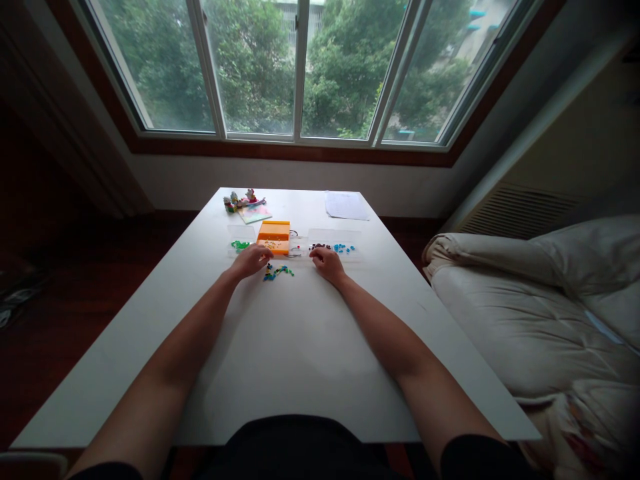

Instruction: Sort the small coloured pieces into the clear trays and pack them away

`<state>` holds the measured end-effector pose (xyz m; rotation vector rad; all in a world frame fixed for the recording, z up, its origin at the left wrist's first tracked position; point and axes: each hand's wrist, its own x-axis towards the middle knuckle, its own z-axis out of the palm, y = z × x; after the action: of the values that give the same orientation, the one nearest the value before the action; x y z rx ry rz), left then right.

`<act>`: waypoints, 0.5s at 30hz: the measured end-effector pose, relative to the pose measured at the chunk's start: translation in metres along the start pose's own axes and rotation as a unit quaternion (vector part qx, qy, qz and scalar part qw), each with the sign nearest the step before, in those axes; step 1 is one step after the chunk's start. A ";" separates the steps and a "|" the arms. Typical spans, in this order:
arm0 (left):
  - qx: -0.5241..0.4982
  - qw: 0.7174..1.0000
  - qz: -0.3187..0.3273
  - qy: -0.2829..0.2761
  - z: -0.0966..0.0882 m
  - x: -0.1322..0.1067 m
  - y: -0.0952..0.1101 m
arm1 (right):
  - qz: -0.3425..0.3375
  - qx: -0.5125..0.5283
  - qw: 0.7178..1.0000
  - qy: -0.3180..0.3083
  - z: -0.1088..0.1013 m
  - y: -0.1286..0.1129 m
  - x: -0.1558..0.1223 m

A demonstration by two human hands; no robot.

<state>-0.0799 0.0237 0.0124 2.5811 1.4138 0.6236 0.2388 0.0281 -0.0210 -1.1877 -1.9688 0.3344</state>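
Observation:
My left hand (251, 261) is at the front left of an open orange case (275, 230) holding small pale pieces. Its fingers are bent together, and whatever they hold is too small to make out. Left of it lie green beads (241, 245) in a clear tray. My right hand (328, 263) is curled closed at the front edge of a clear box (354, 235), beside dark brown beads (320, 247); anything in its fingers is hidden. Blue beads (344, 249) lie further right in that box. Between the hands, a cluster of blue, green and yellow beads (278, 272) rests on the table.
The white table (300, 360) stands below a window (300, 80). Small colourful figures (243, 200) and a printed card (255, 213) sit at its far left, with white paper sheets (347, 205) at the far right. A beige sofa (500, 320) is to the right.

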 end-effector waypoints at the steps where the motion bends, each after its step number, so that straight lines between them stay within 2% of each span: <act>1: -0.005 1.000 0.002 -0.013 0.001 0.000 -0.001 | -0.002 -0.001 1.000 -0.002 0.000 0.000 0.000; 4: -0.009 0.999 -0.004 -0.032 0.005 -0.001 -0.002 | -0.004 -0.004 1.000 -0.004 0.000 0.000 0.000; 15: 0.012 0.999 -0.042 0.000 0.007 -0.002 0.002 | 0.001 -0.008 1.000 -0.003 0.002 0.001 0.001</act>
<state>-0.0765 0.0211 0.0061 2.5244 1.5308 0.5970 0.2380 0.0298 -0.0224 -1.2003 -1.9784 0.3253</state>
